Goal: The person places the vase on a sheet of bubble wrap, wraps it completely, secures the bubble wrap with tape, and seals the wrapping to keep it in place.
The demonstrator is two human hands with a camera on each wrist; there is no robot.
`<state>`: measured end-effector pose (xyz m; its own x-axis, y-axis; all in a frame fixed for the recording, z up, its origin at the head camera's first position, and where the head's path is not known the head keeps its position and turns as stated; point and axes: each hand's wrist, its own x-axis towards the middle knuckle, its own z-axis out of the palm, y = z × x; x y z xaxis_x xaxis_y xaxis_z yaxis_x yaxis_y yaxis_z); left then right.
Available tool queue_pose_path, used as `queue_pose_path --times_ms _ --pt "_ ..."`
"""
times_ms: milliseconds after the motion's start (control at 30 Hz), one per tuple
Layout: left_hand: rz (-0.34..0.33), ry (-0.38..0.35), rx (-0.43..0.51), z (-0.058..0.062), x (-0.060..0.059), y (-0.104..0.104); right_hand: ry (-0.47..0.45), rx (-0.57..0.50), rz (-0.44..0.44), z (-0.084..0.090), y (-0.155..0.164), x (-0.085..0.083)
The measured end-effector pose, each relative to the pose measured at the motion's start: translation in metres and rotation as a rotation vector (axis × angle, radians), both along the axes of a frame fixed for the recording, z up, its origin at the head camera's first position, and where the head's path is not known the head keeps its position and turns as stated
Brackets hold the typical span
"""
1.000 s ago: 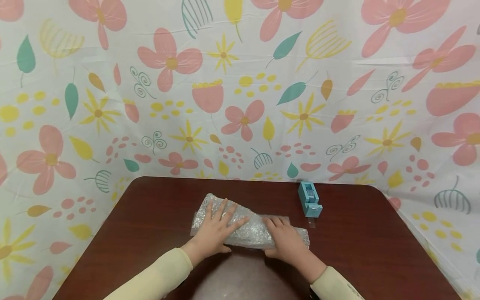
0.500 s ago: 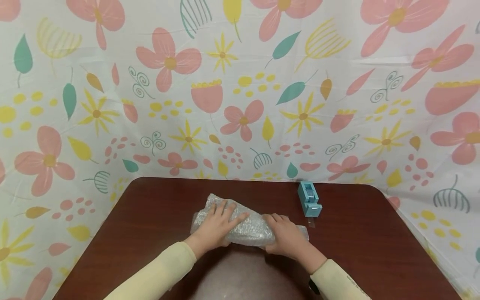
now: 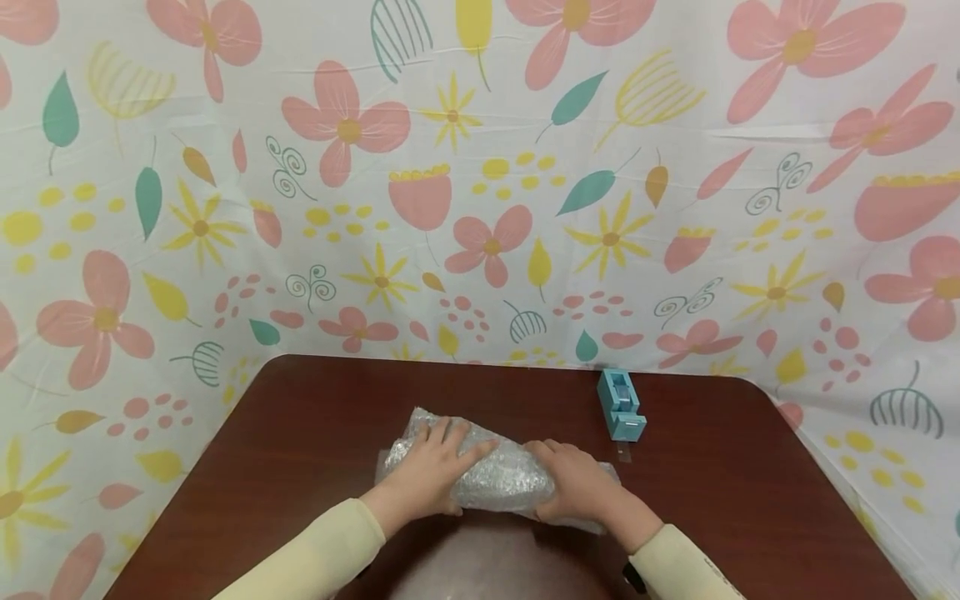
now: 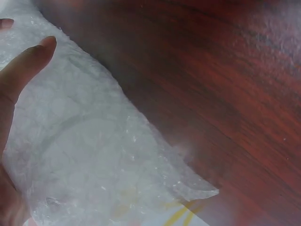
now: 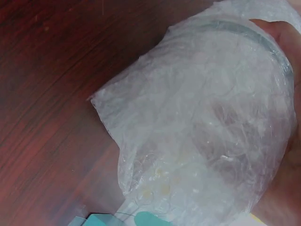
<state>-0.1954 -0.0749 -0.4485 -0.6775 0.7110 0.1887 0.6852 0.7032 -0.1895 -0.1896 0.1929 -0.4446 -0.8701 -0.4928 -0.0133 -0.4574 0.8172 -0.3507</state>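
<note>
A bundle of clear bubble wrap lies across the middle of the table. My left hand grips its left part, fingers over the top and thumb along the near side. Around its right part my right hand is curled, and loose wrap sticks out beyond that hand. The left wrist view shows a flat stretch of bubble wrap beside the left hand's fingers. In the right wrist view, a curved, rim-like edge shows through the wrapped end. What is inside cannot be made out.
Behind the bundle on the right stands a light-blue tape dispenser, a short strip of clear tape hanging from its front. The dark red-brown table reaches back to a flower-printed cloth.
The bundle has turned and come slightly nearer to me, with both hands staying on it. My fingers have bent more closely around the wrap. The tape dispenser stays in place.
</note>
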Motion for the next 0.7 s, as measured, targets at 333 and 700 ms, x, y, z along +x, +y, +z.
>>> queue_pose_path --times_ms 333,700 --pt "-0.009 0.064 0.013 0.001 0.012 0.001 -0.081 -0.028 0.058 0.002 0.005 0.001" --pt "-0.001 0.012 0.019 0.009 0.001 0.004 -0.206 -0.102 0.103 0.007 0.01 -0.017"
